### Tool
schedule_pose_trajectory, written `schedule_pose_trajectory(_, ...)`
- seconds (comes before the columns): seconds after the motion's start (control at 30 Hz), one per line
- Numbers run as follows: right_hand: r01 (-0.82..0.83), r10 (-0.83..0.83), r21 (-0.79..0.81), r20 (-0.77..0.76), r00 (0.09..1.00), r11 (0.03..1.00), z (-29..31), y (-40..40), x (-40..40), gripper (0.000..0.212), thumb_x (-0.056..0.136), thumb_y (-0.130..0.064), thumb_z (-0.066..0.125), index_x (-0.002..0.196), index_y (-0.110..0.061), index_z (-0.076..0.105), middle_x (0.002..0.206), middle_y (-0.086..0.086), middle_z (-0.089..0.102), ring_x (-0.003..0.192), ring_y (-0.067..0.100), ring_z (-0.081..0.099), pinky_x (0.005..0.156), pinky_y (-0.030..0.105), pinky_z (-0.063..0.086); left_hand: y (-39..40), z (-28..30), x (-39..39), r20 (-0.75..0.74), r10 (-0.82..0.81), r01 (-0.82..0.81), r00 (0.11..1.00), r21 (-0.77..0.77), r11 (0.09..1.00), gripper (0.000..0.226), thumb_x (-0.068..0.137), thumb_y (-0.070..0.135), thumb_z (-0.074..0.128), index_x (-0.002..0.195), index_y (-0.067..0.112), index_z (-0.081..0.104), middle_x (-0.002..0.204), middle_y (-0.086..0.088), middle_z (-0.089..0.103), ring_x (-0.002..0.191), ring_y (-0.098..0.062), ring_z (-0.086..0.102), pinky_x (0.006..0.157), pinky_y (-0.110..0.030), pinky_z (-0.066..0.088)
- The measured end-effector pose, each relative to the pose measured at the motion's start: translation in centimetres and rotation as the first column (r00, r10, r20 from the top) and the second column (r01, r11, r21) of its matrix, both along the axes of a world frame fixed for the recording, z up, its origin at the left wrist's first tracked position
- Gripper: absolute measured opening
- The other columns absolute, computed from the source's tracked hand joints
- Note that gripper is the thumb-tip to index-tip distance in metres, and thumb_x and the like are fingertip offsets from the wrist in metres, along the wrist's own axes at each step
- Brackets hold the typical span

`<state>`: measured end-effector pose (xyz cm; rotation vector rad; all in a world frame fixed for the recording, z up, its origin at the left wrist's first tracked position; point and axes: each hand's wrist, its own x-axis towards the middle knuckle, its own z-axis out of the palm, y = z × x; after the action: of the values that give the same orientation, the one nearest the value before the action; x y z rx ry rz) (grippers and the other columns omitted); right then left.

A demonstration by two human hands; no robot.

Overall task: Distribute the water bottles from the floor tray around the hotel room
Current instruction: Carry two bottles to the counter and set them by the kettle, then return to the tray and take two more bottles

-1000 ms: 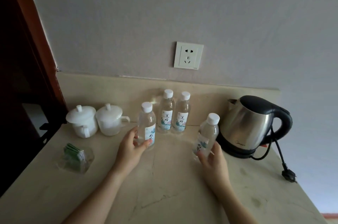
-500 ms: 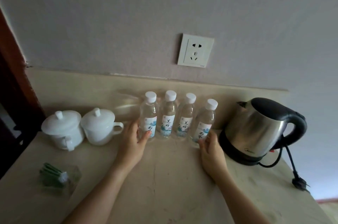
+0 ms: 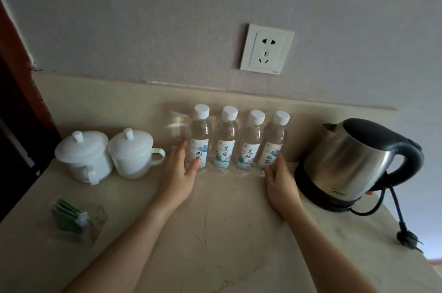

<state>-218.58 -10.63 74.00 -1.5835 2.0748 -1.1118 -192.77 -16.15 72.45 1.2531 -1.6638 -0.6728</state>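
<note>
Four clear plastic water bottles with white caps point(image 3: 236, 140) stand upright in one row on the beige stone counter point(image 3: 215, 233), against its back edge, between the white lidded cup point(image 3: 134, 152) and the steel electric kettle point(image 3: 351, 161). The left hand point(image 3: 178, 173) is wrapped on the leftmost bottle point(image 3: 199, 142); the right hand point(image 3: 278, 179) is wrapped on the rightmost bottle point(image 3: 273, 143). To finish well, the person should press both ends gently inward, turn the labels to the front, then release slowly so no bottle tips.
</note>
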Motion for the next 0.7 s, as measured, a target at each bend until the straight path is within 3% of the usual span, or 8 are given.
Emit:
schedule_pose_trajectory(0.2,-0.033,0.033,0.004,0.028,0.999,0.999,-0.2,0.1,-0.2,0.048,0.099,-0.021,0.05,0.144,-0.022,0.034,0.127,0.006,0.066,0.108,0.032,0.064,0.081,0.029,0.046,0.7,-0.1,-0.2,-0.089,0.029,-0.019,0.996,0.106,0.994,0.052,0.083,0.049,0.054,0.131,0.033,0.042,0.127,-0.002,0.062,0.115,-0.016,0.063,0.099,-0.048,0.05)
schedule_pose_trajectory(0.37,-0.073,0.072,0.029,0.045,0.996,0.997,0.0,0.0,-0.3,0.055,0.099,-0.024,0.05,0.148,-0.023,0.027,0.132,0.007,0.063,0.11,0.033,0.064,0.081,0.031,0.046,1.3,0.8,-1.3,-0.083,0.043,-0.029,0.996,0.168,0.985,0.061,0.089,0.036,0.055,0.143,0.022,0.031,0.138,-0.002,0.056,0.12,-0.017,0.059,0.106,-0.046,0.045)
schedule_pose_trajectory(0.43,-0.082,0.078,0.062,0.066,0.995,0.995,0.2,0.4,-0.4,0.067,0.096,-0.028,0.054,0.152,-0.017,0.018,0.145,0.01,0.052,0.123,0.035,0.056,0.093,0.036,0.047,2.0,0.9,-1.6,-0.107,0.046,-0.024,0.993,0.198,0.98,0.07,0.09,0.032,0.06,0.148,0.02,0.021,0.146,0.0,0.047,0.129,-0.017,0.053,0.112,-0.045,0.039)
schedule_pose_trajectory(0.5,-0.059,0.038,0.124,0.167,0.985,0.991,0.7,1.9,-0.3,0.081,0.095,-0.032,0.057,0.156,-0.01,0.008,0.159,0.013,0.03,0.143,0.031,0.036,0.11,0.036,0.035,3.7,1.1,-2.1,-0.115,0.105,-0.078,0.988,0.213,0.974,0.082,0.085,0.04,0.065,0.149,0.019,0.017,0.151,-0.004,0.039,0.135,-0.018,0.046,0.115,-0.044,0.035)
schedule_pose_trajectory(0.57,-0.046,0.013,0.121,0.26,0.966,0.992,1.3,4.2,0.2,0.086,0.095,-0.036,0.06,0.155,-0.004,0.007,0.162,0.014,0.018,0.149,0.027,0.021,0.117,0.032,0.022,6.2,2.3,-3.0,-0.159,0.123,-0.093,0.98,0.184,0.978,0.071,0.087,0.026,0.068,0.144,0.012,0.029,0.144,-0.007,0.045,0.129,-0.016,0.05,0.112,-0.038,0.04)
schedule_pose_trajectory(0.6,-0.038,0.013,0.082,0.287,0.958,0.996,1.7,5.3,0.7,0.085,0.094,-0.037,0.06,0.154,-0.004,0.011,0.161,0.014,0.02,0.148,0.027,0.023,0.118,0.034,0.022,7.6,3.2,-3.4,-0.174,0.12,-0.094,0.977,0.15,0.984,0.057,0.089,0.015,0.067,0.139,0.009,0.038,0.135,-0.006,0.051,0.121,-0.012,0.056,0.107,-0.035,0.044)
schedule_pose_trajectory(0.7,-0.012,0.056,-0.132,0.333,0.941,0.991,4.0,7.9,2.6,0.064,0.09,-0.036,0.064,0.144,-0.014,0.037,0.137,0.005,0.049,0.125,0.02,0.05,0.109,0.043,0.041,11.2,6.7,-3.7,-0.15,0.196,-0.201,0.969,-0.02,0.979,0.028,0.089,0.006,0.065,0.117,0.01,0.06,0.105,0.0,0.065,0.09,0.005,0.063,0.086,-0.025,0.055)
